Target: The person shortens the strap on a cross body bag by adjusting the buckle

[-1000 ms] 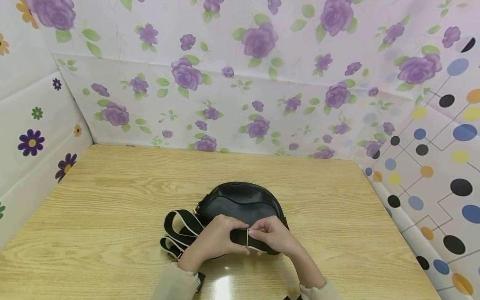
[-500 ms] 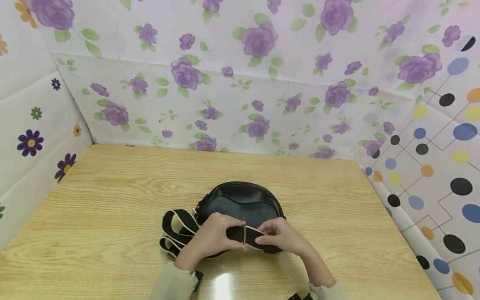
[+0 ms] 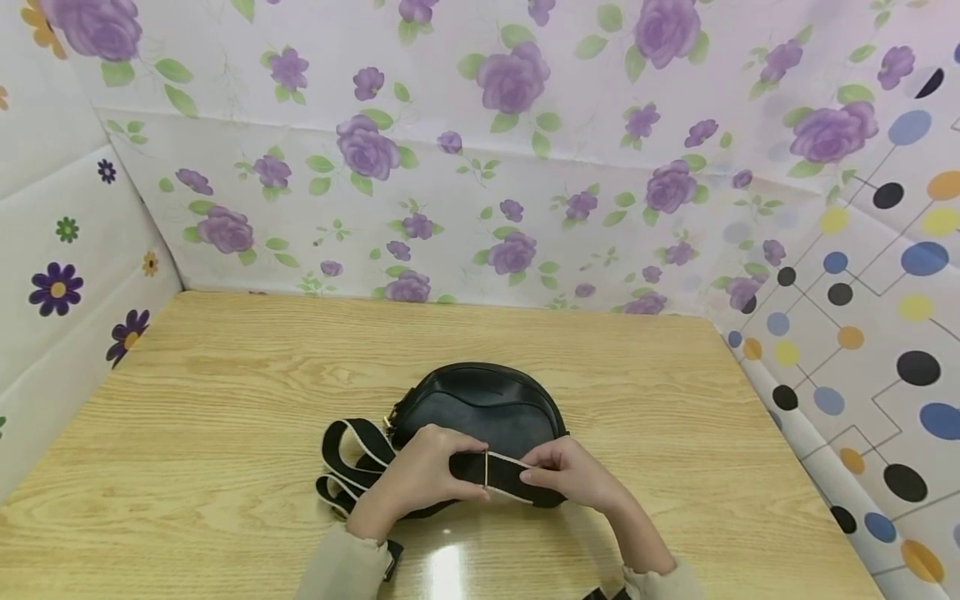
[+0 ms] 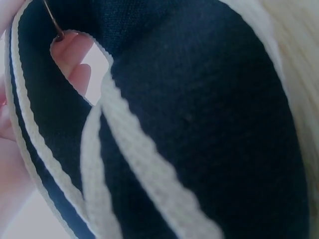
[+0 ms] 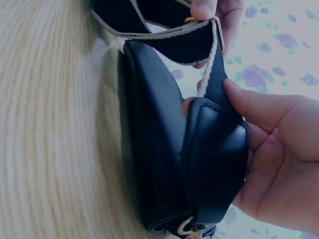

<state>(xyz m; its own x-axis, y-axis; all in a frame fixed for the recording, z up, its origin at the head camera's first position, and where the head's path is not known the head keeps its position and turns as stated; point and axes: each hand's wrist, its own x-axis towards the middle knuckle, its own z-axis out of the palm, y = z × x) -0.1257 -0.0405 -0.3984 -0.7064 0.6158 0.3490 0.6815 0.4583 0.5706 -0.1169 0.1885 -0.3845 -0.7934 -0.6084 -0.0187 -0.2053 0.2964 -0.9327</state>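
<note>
Right hand (image 3: 573, 472) farther from buckle (image 3: 486, 469), gripping strap (image 3: 507, 477), bag (image 3: 480, 408) beyond

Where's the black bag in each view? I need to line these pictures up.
Head: the black bag lies below the picture's centre.
Left wrist: no bag that I can make out; the pale-edged strap fills most of the picture.
Right wrist: the bag is around the middle, slightly left.
Shared landmark: that strap, visible in all three.
</note>
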